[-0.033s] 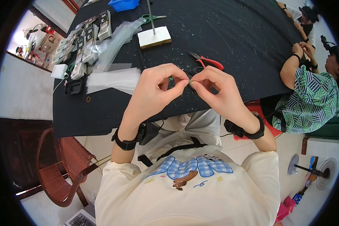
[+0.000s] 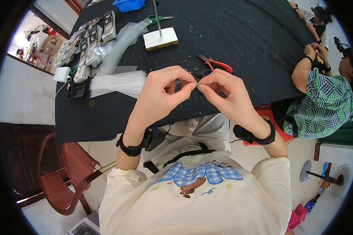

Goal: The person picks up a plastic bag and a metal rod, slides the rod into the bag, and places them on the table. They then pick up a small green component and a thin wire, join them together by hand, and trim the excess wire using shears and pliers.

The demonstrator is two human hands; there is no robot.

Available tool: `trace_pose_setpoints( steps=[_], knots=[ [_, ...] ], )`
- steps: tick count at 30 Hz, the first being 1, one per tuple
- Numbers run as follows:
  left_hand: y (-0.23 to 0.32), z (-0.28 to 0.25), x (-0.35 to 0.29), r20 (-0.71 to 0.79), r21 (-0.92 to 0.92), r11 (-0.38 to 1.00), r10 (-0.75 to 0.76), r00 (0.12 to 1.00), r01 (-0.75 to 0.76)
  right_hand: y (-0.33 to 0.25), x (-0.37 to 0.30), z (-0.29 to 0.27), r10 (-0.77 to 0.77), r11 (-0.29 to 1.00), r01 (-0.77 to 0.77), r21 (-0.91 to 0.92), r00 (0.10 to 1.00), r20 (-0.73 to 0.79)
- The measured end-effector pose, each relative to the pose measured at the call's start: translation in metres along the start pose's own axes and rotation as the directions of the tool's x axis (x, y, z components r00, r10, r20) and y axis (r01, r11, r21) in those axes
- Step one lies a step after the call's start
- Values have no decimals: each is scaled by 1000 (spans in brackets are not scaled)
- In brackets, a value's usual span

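Black cloth (image 2: 259,55) covers the bench (image 2: 94,127). Over its near edge, the left hand (image 2: 161,90) and right hand (image 2: 228,93) meet tip to tip. The right fingers (image 2: 210,94) are closed in a pinch on a tiny greenish piece (image 2: 199,85), located where both sets of tips meet. The left fingers (image 2: 184,93) are likewise pinched; whether they also grip it cannot be told. The piece is mostly covered.

Obstructions: a dark-handled tool (image 2: 204,73) lies immediately beyond the fingertips, partly hidden by them; red-handled pliers (image 2: 223,66) lie just past it. Farther beyond, slightly left, a white block (image 2: 161,39) carries an upright metal rod (image 2: 157,17), with green-handled scissors (image 2: 156,18) behind. Left of the fingers: translucent strips (image 2: 115,84), clear plastic sleeves (image 2: 121,49), stacked packets (image 2: 93,39) and a small black tray (image 2: 76,91). Green thread scraps (image 2: 190,24) are scattered beyond the fingers.
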State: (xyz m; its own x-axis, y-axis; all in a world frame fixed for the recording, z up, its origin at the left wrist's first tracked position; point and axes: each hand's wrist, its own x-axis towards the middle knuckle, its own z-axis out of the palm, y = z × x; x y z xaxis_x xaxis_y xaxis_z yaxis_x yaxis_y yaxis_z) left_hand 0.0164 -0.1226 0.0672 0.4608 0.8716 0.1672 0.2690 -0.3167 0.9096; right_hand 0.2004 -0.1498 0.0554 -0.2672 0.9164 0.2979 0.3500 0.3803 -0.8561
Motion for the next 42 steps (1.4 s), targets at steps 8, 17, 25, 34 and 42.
trace_pose_setpoints(
  steps=[8, 17, 25, 34, 42],
  knots=[
    [-4, 1, -1, -94, -95, 995, 23, 995, -32, 5, 1, 1, 185, 924, -200, 327, 980, 78],
    [-11, 0, -2, -102, -6, 988, 152, 983, -153, 3, 2, 1, 206, 946, -221, 238, 975, 85],
    [-5, -1, -3, -109, 203, 943, 290, 951, -264, 2, 2, -1, 199, 968, -208, 141, 977, 78],
    [-7, 2, -4, -125, 335, 875, 408, 904, -349, 1, 3, 0, 223, 958, -234, 164, 971, 84],
    [-4, 0, -6, -137, 297, 905, 356, 924, -305, -4, 3, -1, 247, 918, -267, 295, 964, 104]
  ],
)
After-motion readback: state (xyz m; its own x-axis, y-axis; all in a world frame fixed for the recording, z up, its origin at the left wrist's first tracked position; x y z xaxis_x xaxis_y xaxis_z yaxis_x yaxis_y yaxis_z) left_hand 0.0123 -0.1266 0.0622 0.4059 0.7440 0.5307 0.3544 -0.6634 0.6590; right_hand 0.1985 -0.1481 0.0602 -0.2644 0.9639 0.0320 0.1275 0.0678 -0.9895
